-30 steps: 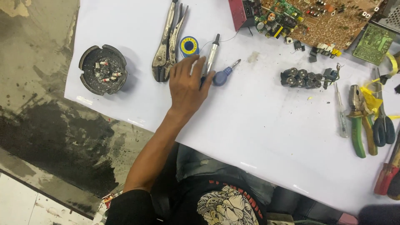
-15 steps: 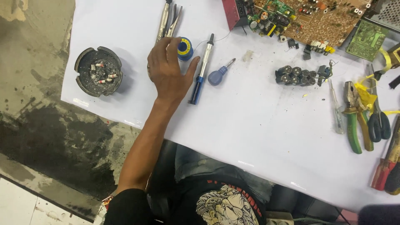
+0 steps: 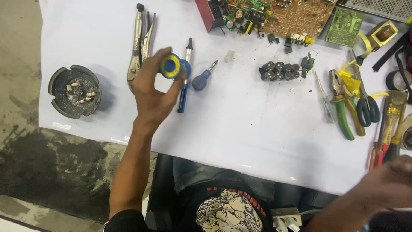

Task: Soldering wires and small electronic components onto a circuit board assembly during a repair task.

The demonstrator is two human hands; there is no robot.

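- A dark round ashtray is sitting at the left edge of the white sheet.
- Locking pliers are lying just beside the left hand.
- The left hand is pinching a blue-and-yellow spool between thumb and fingers, lifting it above the sheet.
- A blue-handled tool and a stubby blue screwdriver are lying just right of the spool.
- Green-handled pliers are resting farther right.
- The right hand is hovering blurred at the lower right; its grip cannot be told.
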